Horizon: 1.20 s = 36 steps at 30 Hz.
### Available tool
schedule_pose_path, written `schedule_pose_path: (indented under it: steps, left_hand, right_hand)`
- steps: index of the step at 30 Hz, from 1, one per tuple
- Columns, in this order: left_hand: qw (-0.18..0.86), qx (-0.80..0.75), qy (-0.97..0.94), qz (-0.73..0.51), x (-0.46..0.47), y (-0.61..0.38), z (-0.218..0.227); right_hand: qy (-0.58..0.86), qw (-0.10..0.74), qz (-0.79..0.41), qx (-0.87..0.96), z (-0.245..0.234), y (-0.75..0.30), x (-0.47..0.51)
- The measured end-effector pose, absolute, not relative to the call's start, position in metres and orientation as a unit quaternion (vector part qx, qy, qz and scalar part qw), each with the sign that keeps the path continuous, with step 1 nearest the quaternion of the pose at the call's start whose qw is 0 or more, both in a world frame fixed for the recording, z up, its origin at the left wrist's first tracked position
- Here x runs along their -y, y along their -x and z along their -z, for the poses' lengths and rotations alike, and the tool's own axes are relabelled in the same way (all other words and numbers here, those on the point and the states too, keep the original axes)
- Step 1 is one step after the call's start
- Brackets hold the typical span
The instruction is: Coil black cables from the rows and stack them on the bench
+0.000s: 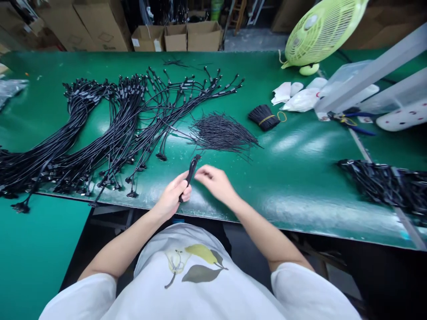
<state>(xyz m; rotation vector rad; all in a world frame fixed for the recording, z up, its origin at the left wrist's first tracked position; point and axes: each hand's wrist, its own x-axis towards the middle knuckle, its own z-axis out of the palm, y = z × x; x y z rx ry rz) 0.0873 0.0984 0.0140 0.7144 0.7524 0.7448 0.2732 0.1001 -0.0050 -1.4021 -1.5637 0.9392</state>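
Left to right on the green workbench mat [293, 164]: a crumpled clear plastic bag [10, 91] at 10 o'clock from the hands, at the far edge, then three fanned sheaves of black cable harness with moulded connectors [125, 115], around 10 to 11 o'clock; individual cables too many to count. Behind them stand three open brown cardboard boxes [176, 38].

The left hand [171, 198] is closed around the lower end of one short black moulded cable piece [191, 171], which sticks out of the grip toward 1 o'clock, long axis tilted from lower left to upper right. The right hand [215, 183] is open, fingers loosely curved, just beside the piece's upper end but not touching it; the left hand is nearer, being on it.

At 1 o'clock lies one loose pile of thin black wires [222, 133], uncounted, then one black wire bundle [263, 118] tied with a yellow band, and one loose yellow rubber band [282, 116]. Farther right: one pale green plastic desk fan [322, 31] tipped over, one pair of blue-handled pliers [350, 122], and one heap of black cables [383, 184] at 3 o'clock.
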Motion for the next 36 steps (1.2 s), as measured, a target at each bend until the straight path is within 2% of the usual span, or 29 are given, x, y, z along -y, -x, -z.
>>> schedule_pose_path:
  steps: [1, 3, 6, 8, 10, 12, 17, 20, 25, 29, 32, 36]
  left_hand:
    - [0.792, -0.356, -0.344, -0.358, -0.098, -0.087, -0.012]
    - [0.74, -0.383, -0.4, -0.381, -0.097, -0.081, -0.009]
    - [0.59, -0.446, -0.553, -0.383, -0.095, -0.068, -0.004]
    - [0.48, -0.48, -0.637, -0.365, -0.094, -0.06, -0.001]
    - [0.417, -0.5, -0.676, -0.346, -0.095, -0.054, 0.002]
    - [0.438, -0.496, -0.682, -0.311, -0.097, -0.048, 0.005]
    - [0.662, -0.44, -0.553, -0.25, -0.102, -0.036, 0.016]
    - [0.701, -0.435, -0.509, -0.245, -0.102, -0.035, 0.018]
    - [0.701, -0.454, -0.483, -0.264, -0.095, -0.039, 0.009]
    - [0.7, -0.456, -0.46, -0.301, -0.092, -0.042, -0.003]
    - [0.708, -0.44, -0.401, -0.382, -0.1, -0.044, -0.008]
    - [0.704, -0.403, -0.352, -0.468, -0.112, -0.041, -0.015]
  right_hand:
    - [0.528, 0.403, -0.406, 0.627, 0.006, -0.258, -0.091]
    - [0.515, 0.387, -0.37, 0.67, 0.005, -0.238, -0.077]
    - [0.504, 0.32, -0.137, 0.791, 0.0, -0.231, -0.072]
    - [0.421, 0.266, 0.035, 0.866, -0.005, -0.231, -0.076]
    - [0.313, 0.218, 0.145, 0.913, -0.01, -0.23, -0.082]
    - [0.25, 0.17, 0.198, 0.932, -0.016, -0.227, -0.087]
    - [0.183, 0.071, 0.266, 0.944, -0.037, -0.216, -0.085]
    - [0.163, 0.017, 0.296, 0.941, -0.044, -0.205, -0.079]
    - [0.159, -0.075, 0.303, 0.937, -0.041, -0.193, -0.077]
    - [0.216, -0.054, 0.23, 0.947, -0.038, -0.197, -0.092]
    - [0.357, 0.008, 0.11, 0.927, -0.037, -0.195, -0.103]
    - [0.486, 0.228, -0.111, 0.836, -0.034, -0.184, -0.104]
